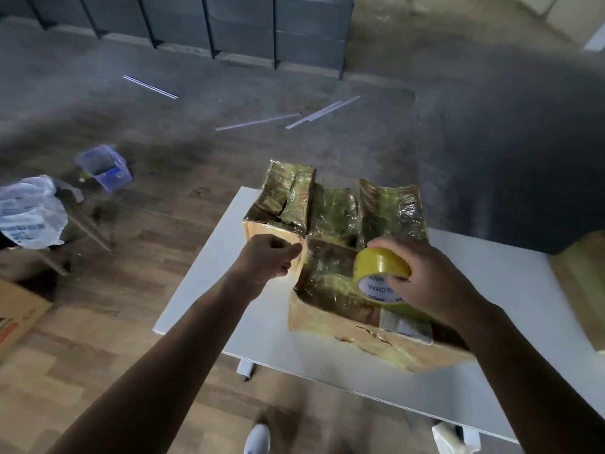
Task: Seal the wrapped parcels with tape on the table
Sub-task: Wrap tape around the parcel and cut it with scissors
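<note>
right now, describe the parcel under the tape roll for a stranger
Tape-wrapped parcels cluster on the white table. It is the nearest parcel, beneath the right hand gripping the yellow tape roll. It is the broadest, with a ragged brown front.

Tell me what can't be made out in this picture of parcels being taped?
Head view:
- tape roll: label partly covered by fingers of the right hand.
- left hand: fingers curled; whether they pinch a tape end is not visible.
- nearest parcel: right end hidden behind the right forearm.
- white bag: print blurred, cut by the left edge.
</note>
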Motion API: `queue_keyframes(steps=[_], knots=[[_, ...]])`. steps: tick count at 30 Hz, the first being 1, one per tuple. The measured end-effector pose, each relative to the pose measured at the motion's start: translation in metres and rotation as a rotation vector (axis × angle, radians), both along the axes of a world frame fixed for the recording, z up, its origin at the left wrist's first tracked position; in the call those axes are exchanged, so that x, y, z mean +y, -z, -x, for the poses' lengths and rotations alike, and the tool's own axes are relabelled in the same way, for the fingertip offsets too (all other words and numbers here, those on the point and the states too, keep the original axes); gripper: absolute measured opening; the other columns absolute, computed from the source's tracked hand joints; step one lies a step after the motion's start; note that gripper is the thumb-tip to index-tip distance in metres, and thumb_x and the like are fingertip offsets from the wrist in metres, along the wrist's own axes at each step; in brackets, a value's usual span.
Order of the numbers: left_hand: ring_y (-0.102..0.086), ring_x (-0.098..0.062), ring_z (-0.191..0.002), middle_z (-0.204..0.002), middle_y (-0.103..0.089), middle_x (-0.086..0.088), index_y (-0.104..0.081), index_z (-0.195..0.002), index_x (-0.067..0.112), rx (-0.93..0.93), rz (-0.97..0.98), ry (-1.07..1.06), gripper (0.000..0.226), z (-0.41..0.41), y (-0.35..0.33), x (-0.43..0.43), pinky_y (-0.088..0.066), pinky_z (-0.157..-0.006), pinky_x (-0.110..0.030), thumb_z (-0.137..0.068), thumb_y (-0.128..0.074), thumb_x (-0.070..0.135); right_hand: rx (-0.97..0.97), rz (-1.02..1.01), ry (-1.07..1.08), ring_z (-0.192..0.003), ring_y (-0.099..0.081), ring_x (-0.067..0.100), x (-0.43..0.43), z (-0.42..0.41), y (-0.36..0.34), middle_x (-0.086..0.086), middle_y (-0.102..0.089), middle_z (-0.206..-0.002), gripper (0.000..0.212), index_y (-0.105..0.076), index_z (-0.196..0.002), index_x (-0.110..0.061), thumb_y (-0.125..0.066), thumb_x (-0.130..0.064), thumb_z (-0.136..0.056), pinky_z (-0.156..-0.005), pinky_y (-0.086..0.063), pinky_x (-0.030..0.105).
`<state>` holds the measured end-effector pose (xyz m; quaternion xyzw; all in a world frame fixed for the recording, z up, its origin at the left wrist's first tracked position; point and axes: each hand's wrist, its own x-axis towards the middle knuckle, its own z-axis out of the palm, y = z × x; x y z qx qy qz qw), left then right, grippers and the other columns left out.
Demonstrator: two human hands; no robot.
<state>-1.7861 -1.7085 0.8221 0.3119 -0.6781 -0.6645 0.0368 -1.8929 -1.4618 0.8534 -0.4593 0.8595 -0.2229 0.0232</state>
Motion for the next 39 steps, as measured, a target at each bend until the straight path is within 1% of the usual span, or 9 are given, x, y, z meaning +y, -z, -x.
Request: queue_keyframes(steps=[4, 11, 14, 18, 25, 28, 34, 37, 39], knots=[[-0.049, -0.014, -0.059, -0.065, -0.053, -0.008, -0.060, -0.078, 0.001, -0.024, -0.022, 0.013, 0.018, 0.006, 0.008, -0.012, -0.044, -0.059, -0.025, -0.088, -0.069, 0.013, 0.153, -0.082, 0.014, -0.089, -0.061, 0.024, -0.016, -0.004, 0.003, 0.005, -0.062, -0.109, 0.054, -0.055, -0.129, -0.028, -0.070, -0.014, -0.079, -0.070, -0.051, 0.034], [-0.048, -0.015, -0.060, -0.065, -0.051, -0.007, -0.058, -0.078, -0.001, -0.019, -0.062, 0.031, 0.019, 0.001, 0.018, -0.050, -0.045, -0.057, -0.023, -0.090, -0.066, 0.012, 0.265, -0.217, 0.011, -0.068, -0.064, 0.026, -0.028, -0.004, 0.002, 0.010, -0.067, -0.092, 0.060, -0.066, -0.118, -0.019, -0.082, -0.011, -0.061, -0.054, -0.050, 0.029], [-0.049, -0.015, -0.062, -0.067, -0.051, -0.008, -0.058, -0.084, -0.003, -0.049, -0.068, 0.063, 0.018, 0.002, 0.025, -0.058, -0.046, -0.060, -0.024, -0.091, -0.065, 0.012, 0.290, -0.270, 0.027, -0.061, -0.062, 0.025, -0.039, -0.005, -0.001, 0.009, -0.066, -0.084, 0.058, -0.070, -0.112, -0.018, -0.085, -0.012, -0.057, -0.052, -0.040, 0.023], [-0.045, -0.015, -0.061, -0.068, -0.046, -0.009, -0.059, -0.090, -0.005, -0.087, -0.175, 0.087, 0.016, 0.002, 0.042, -0.056, -0.045, -0.053, -0.019, -0.092, -0.064, 0.011, 0.326, -0.304, 0.041, -0.054, -0.061, 0.023, -0.047, -0.008, 0.001, 0.007, -0.066, -0.076, 0.056, -0.073, -0.105, -0.017, -0.089, -0.014, -0.052, -0.053, -0.035, 0.020], [-0.040, -0.014, -0.060, -0.067, -0.041, -0.007, -0.057, -0.092, -0.004, -0.101, -0.291, 0.096, 0.016, 0.002, 0.063, -0.058, -0.042, -0.050, -0.018, -0.091, -0.064, 0.010, 0.319, -0.339, 0.049, -0.054, -0.062, 0.024, -0.054, -0.010, 0.002, 0.005, -0.065, -0.073, 0.051, -0.073, -0.104, -0.020, -0.088, -0.015, -0.055, -0.055, -0.038, 0.022], [-0.040, -0.014, -0.061, -0.067, -0.042, -0.007, -0.057, -0.090, -0.005, -0.093, -0.316, 0.097, 0.015, 0.002, 0.068, -0.059, -0.042, -0.051, -0.019, -0.092, -0.063, 0.010, 0.311, -0.357, 0.057, -0.060, -0.063, 0.025, -0.055, -0.011, 0.003, 0.006, -0.067, -0.079, 0.051, -0.071, -0.109, -0.021, -0.085, -0.017, -0.060, -0.058, -0.045, 0.025], [-0.041, -0.014, -0.060, -0.067, -0.043, -0.007, -0.056, -0.085, -0.002, -0.124, -0.356, 0.081, 0.017, 0.001, 0.087, -0.045, -0.043, -0.051, -0.018, -0.094, -0.061, 0.011, 0.293, -0.384, 0.066, -0.055, -0.062, 0.024, -0.055, -0.012, 0.008, 0.004, -0.066, -0.077, 0.053, -0.071, -0.108, -0.023, -0.086, -0.017, -0.057, -0.052, -0.047, 0.026], [-0.042, -0.013, -0.061, -0.068, -0.045, -0.007, -0.058, -0.082, -0.002, -0.159, -0.405, 0.067, 0.018, 0.005, 0.096, -0.031, -0.044, -0.052, -0.018, -0.094, -0.061, 0.011, 0.288, -0.387, 0.070, -0.060, -0.064, 0.025, -0.055, -0.012, 0.009, 0.004, -0.067, -0.082, 0.053, -0.070, -0.111, -0.025, -0.085, -0.018, -0.061, -0.055, -0.049, 0.028], [-0.044, -0.015, -0.064, -0.073, -0.048, -0.010, -0.060, -0.088, -0.006, -0.179, -0.454, 0.045, 0.016, 0.008, 0.101, -0.023, -0.045, -0.053, -0.020, -0.094, -0.060, 0.009, 0.284, -0.397, 0.073, -0.066, -0.065, 0.025, -0.055, -0.013, 0.009, 0.004, -0.068, -0.086, 0.053, -0.068, -0.114, -0.026, -0.083, -0.019, -0.064, -0.057, -0.053, 0.031]])
